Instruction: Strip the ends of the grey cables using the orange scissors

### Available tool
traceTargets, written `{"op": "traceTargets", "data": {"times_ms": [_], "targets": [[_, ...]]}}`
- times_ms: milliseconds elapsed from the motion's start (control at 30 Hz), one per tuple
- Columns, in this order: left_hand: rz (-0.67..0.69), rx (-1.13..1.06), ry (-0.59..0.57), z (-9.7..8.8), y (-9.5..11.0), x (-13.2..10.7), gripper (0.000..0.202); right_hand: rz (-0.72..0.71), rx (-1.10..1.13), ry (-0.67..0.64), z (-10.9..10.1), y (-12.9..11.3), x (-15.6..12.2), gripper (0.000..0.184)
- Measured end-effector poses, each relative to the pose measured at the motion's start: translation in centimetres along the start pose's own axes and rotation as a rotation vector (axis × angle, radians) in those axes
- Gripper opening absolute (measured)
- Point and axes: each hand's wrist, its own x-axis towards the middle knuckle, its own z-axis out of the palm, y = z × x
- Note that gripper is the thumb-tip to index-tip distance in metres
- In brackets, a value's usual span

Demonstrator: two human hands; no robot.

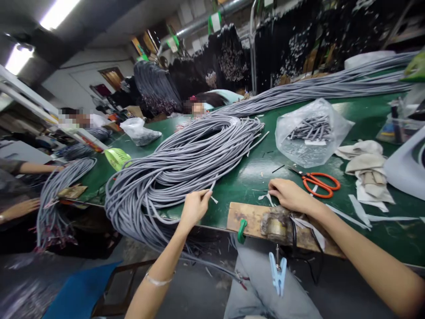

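head — left hand pinches grey cable — tip points up-right, across table

No lettering can be read anywhere. Ahead of the fingers, the white slip inside the clear plastic bag and the white cards on green clips farther off are too small or blurred to show any characters.

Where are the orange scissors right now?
In the head view, the scissors lie on the green table, just beyond the right hand, left of the beige cloth.
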Motion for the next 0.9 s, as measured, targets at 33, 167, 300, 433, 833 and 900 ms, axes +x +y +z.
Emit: {"op": "traceTargets", "data": {"times_ms": [33,167,300,433,833,900], "targets": [[0.008,-0.007,0.030,-0.8,0.3,-0.7,0.038,0.023,-0.018,0.021,-0.1,0.2,-0.2,0.016],[0.007,-0.078,-0.014,-5.0,-1.9,-7.1,0.033,0.055,-0.036,0.072,-0.3,0.6,-0.5,0.023],[-0.162,-0.047,-0.408,-7.6,-7.4,-14.6,0.029,0.005,-0.047,0.064,0.2,0.3,-0.4,0.026],[-0.239,0.016,-0.466,-5.8,-9.5,-18.0,0.030,-0.027,-0.045,0.032,0.5,-0.2,-0.4,0.021],[-0.284,-0.409,0.158,3.4,1.1,-12.8,0.034,0.089,-0.077,0.157,0.1,0.1,-0.3,0.017],[-0.327,-0.388,0.234,2.2,0.3,-14.4,0.027,0.143,-0.019,0.212,-0.2,-0.2,-0.4,0.017]]}}
